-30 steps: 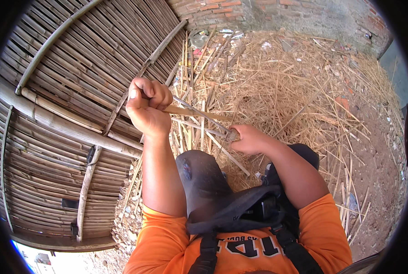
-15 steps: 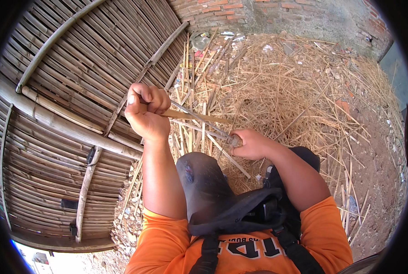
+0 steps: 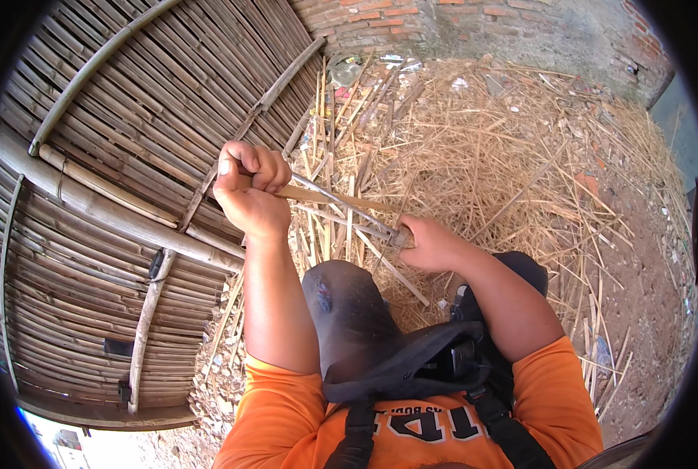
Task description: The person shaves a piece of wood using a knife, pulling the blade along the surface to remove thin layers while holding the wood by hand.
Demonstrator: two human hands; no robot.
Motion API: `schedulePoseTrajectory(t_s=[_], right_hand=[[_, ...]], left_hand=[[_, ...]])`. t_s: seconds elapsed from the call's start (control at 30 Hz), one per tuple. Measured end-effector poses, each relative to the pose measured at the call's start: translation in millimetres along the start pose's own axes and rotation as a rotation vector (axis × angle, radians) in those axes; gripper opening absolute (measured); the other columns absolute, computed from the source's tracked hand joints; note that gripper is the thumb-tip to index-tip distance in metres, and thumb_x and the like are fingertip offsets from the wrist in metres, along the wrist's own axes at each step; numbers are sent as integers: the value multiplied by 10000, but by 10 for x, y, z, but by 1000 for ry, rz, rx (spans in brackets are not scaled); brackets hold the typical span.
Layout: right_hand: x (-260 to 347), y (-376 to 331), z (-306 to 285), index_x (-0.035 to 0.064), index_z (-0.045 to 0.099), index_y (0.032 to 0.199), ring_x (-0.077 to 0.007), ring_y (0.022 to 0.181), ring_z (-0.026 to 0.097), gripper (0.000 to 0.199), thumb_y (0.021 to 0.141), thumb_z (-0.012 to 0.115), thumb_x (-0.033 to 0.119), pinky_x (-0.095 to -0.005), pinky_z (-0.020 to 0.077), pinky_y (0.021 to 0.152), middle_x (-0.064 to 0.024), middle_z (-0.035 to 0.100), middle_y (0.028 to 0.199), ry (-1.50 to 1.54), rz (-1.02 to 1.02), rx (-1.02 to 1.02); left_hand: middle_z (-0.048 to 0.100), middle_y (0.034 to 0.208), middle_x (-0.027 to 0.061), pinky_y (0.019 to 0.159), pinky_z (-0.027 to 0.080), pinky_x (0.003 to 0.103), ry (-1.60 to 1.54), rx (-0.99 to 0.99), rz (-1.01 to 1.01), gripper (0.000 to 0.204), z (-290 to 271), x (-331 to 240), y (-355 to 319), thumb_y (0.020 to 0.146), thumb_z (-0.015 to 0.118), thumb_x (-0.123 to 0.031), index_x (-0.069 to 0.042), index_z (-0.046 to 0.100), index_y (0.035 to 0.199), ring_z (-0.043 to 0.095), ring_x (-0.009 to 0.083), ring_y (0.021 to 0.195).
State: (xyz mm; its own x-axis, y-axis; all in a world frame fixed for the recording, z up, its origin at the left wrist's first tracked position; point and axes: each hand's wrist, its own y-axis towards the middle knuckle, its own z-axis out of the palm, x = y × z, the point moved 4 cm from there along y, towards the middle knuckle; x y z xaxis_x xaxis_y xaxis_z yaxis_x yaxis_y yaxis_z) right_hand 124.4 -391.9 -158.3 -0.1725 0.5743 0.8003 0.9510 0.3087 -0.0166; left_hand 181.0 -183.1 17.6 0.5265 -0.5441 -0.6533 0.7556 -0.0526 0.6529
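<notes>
My left hand (image 3: 249,194) is raised in front of me, fist closed around one end of a thin bamboo strip (image 3: 329,195). The strip runs right and slightly down toward my right hand (image 3: 433,244). That hand is closed on the handle of a knife, whose narrow grey blade (image 3: 349,209) lies along the strip and reaches up toward the left fist. My dark-trousered knee (image 3: 349,301) sits just below both hands. I cannot tell whether the blade is cutting into the strip.
A large woven bamboo panel (image 3: 114,156) with thicker cross poles fills the left side. Loose bamboo slivers and dry straw (image 3: 481,148) cover the ground ahead. A brick wall (image 3: 411,19) stands at the back. Bare dirt (image 3: 646,258) lies to the right.
Both hands have dropped slightly, and my left fist has drifted a little left. The grips on strip and knife are unchanged.
</notes>
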Motion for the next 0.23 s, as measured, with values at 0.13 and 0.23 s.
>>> schedulePoseTrajectory(t_s=[0.13,0.23], right_hand=[[-29,-2,-45,-12,565,1129,-379,875,662,448,749,703,182,-443,520,780,-248,651,917,-77,21,-33],[-15,-29,-79,-8,567,1151,-375,888,665,459,757,700,184,-451,519,786,-248,653,917,-102,-28,-48]], left_hand=[[284,537,-10,463,232,260,2,9,-2,317,-24,-19,1,886,487,-397,-111,418,771,260,114,494],[289,533,-11,462,236,259,26,-15,7,316,-28,-31,6,887,492,-399,-114,421,771,261,114,486]])
